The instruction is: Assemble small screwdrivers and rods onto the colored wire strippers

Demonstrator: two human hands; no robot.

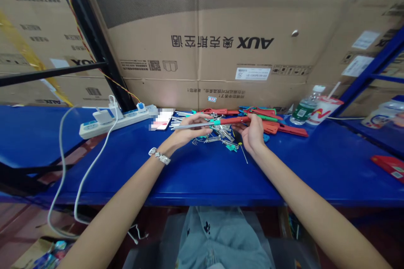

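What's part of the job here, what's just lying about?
Likely the job:
red-handled piece, held in left hand and right hand
small metal parts, near the hands
red pieces, right of the hands

Apparently just lying about:
power strip, plugs in
plastic bottle
cup with straw
red packet

A workshop is occupying this storage-like corner — a blue worktop (202,180) is stretching past a dark metal post (90,33), and a big printed carton (221,17) is standing behind it like a wall. Small metal parts (226,134) and red plastic pieces (293,130) are lying loose on the worktop — while a long power strip (134,116) is holding white plugs (103,116) at the left.
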